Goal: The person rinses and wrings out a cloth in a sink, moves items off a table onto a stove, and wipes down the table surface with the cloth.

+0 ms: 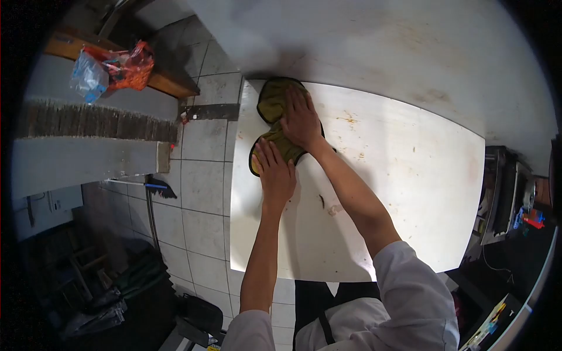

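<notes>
As left hand (277, 178) and right hand (302, 124) lie on olive cloth (270, 109), fingers (300, 104) outstretched, slightly parted, unclenched

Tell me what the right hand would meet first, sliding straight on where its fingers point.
Past the far edge of the olive cloth under it, the right hand would probably meet the pale wall beyond the table; the gap is hard to judge here.
</notes>
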Available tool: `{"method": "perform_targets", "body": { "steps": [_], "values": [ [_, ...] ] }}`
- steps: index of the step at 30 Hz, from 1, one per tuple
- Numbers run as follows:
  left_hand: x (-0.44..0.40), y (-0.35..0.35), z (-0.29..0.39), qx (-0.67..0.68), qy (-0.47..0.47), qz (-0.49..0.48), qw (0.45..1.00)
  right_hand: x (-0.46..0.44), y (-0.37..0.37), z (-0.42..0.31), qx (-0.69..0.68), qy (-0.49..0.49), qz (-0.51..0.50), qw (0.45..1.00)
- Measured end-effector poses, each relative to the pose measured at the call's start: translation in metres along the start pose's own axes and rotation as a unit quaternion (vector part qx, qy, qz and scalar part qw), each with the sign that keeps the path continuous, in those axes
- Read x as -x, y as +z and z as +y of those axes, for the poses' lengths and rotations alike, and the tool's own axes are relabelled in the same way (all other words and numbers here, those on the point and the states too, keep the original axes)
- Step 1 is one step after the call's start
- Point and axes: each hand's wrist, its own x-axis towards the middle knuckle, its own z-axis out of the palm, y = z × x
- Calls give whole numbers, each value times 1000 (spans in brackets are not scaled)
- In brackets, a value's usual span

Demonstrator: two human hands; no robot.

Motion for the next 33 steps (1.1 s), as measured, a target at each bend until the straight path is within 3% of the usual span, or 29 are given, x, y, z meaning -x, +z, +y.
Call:
{"method": "perform_targets", "body": {
  "steps": [7,8,13,16,23,31,33],
  "values": [
    [24,10,55,22,129,-84,988,83,-53,53,2,111,-37,993],
    [32,15,62,49,153,-59,985,100,-64,55,20,130,-46,990],
    [66,4,87,127,186,-109,968,184,-102,44,32,193,-63,979],
    [70,8,95,153,148,-107,971,203,-106,31,24,225,-92,970],
    [19,20,96,59,124,-126,982,140,-73,47,-7,189,-43,981],
    [-67,39,69,51,192,-71,977,60,-57,83,27,130,-44,990],
    [-81,43,66,32,216,-4,976,54,-52,87,32,123,-33,991]
  ]
}}
